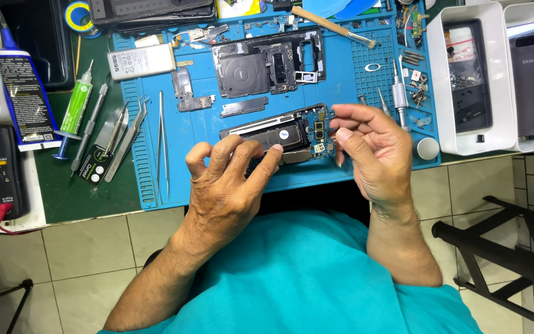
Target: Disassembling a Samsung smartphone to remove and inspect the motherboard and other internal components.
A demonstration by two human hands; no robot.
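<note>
Grip: both hands [230, 179] [372, 154] hold opened phone [279, 133].

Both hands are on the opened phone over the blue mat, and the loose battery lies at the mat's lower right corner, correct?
Not quite. The head view shows the battery at the mat's upper left corner, not lower right. The rest holds: the left hand and right hand both hold the opened phone over the blue mat.

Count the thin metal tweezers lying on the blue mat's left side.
2, maybe more. Straight silver tweezers lie lengthwise on the blue silicone work mat; curved grey tweezers lie across its left edge. Nearby flat tools could hide another.
</note>
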